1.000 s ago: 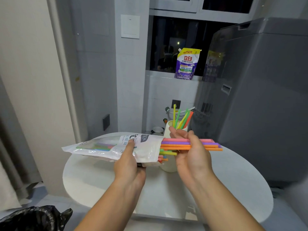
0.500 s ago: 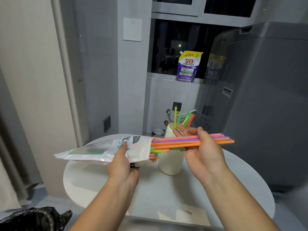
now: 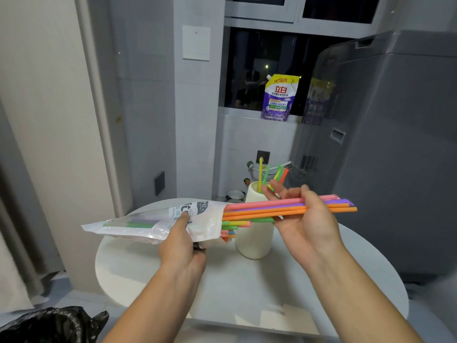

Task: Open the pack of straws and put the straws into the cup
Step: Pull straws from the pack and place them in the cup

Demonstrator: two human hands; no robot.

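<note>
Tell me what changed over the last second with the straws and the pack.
The right hand, gripping the bundle of straws, moved right and drew them farther out of the pack; their left ends are still inside its mouth. Nothing was taken hold of or let go. The left hand still holds the pack, and the cup stands where it was on the table.

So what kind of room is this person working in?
Probably a home laundry or utility corner: a grey washing machine stands at the right, a detergent pouch sits on the window ledge, and a small round table fills the middle.
</note>
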